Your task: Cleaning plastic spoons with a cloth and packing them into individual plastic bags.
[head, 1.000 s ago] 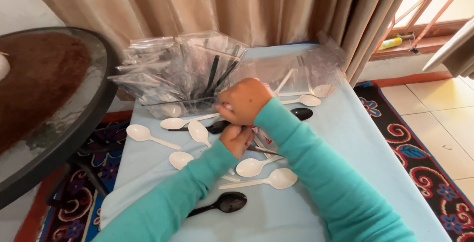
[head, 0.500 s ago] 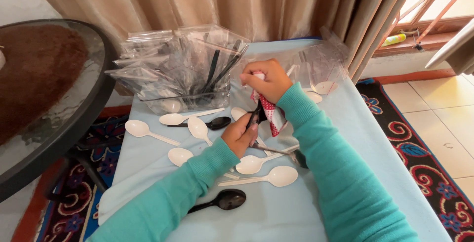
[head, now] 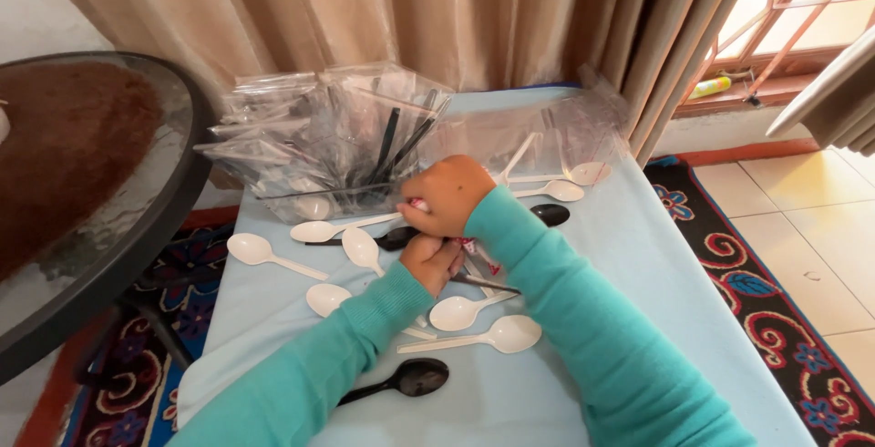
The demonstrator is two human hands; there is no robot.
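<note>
My right hand (head: 448,195) is closed over a small red-and-white packet (head: 470,246), whose ends show at both sides of the fist. Just below it, touching, my left hand (head: 432,261) grips a thin black utensil handle (head: 488,285) that sticks out to the right. Both hands sit over the middle of a light-blue table (head: 665,319). White plastic spoons lie around them, one (head: 363,248) to the left and two (head: 509,334) (head: 456,312) just below. A black spoon (head: 415,377) lies nearer to me, another (head: 550,215) to the right.
A heap of clear plastic bags (head: 328,137) holding black utensils stands at the table's back left, and another clear bag (head: 565,133) at the back right. A round glass table (head: 100,192) is close on the left. Curtains (head: 456,19) hang behind; a patterned rug (head: 729,269) covers the floor.
My right hand came down from its raised spot with the red-and-white packet and now rests closed on top of my left hand. The spoons on the table have not moved.
</note>
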